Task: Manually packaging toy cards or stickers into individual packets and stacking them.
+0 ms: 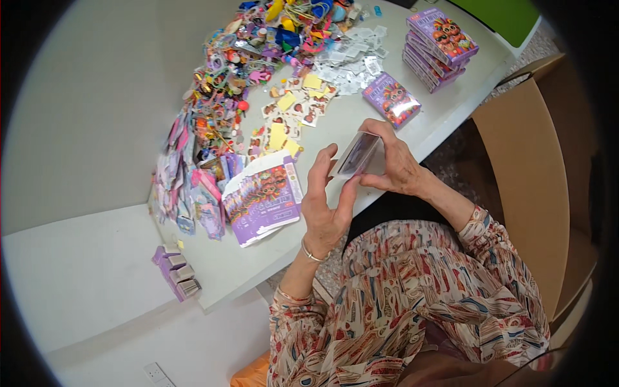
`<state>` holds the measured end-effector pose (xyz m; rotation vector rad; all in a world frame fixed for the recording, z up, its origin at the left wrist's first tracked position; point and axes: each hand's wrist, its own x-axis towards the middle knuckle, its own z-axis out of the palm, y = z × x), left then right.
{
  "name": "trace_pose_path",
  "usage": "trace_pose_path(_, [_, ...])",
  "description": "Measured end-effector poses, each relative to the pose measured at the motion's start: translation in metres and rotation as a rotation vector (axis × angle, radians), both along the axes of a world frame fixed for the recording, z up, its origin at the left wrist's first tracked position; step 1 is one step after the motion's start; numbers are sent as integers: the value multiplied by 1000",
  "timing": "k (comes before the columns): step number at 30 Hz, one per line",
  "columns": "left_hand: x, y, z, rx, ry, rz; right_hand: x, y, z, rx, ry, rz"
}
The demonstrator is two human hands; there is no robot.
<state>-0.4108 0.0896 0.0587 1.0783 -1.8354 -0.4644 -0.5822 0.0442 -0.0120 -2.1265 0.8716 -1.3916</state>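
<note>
A person's left hand (327, 208) and right hand (398, 162) pinch a small pale box (356, 156) above the desk's (222, 266) near edge, seemingly squaring it up, so the next move likely calls for light, even pressure.

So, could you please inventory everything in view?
Thin rectangular item: 1, greyish, between hands
Stacked glossy cartons: several, purple, back right
Single glossy carton: 1, purple, beside stack
Fanned flat cartons: many, purple, left
Plastic trinkets: many, multicoloured, back
Small sachets: many, white, beside trinkets
Picture cards: many, cream, centre
Paper slips: several, yellow, among cards
Shiny packets: many, pastel, left
Block holder: 1, purple, left corner
Table: 1, white, centre
Cardboard box: 1, brown, right
Flat panel: 1, green, top right
Wall socket: 1, white, bottom left
Unclear object: 1, orange, bottom
Patterned garment: 1, multicoloured, bottom
Thin bracelet: 1, silvery, left wrist
Left hand: 1, bare, holding item
Right hand: 1, bare, holding item
</note>
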Motion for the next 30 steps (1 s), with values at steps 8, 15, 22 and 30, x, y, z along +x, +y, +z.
trace_pose_path(8, [-6,12,-7,-38,12,-143,-14,1,-1,-36,-23,121])
trace_pose_path(15, [14,5,7,324,285,-76,-26,7,7,258,207,-5])
trace_pose_path(22, [69,-95,8,585,36,184,-21,16,10,213,37,-17])
trace_pose_path(30, [64,-144,-31,58,-730,-20,-28,10,10,121,-12,63])
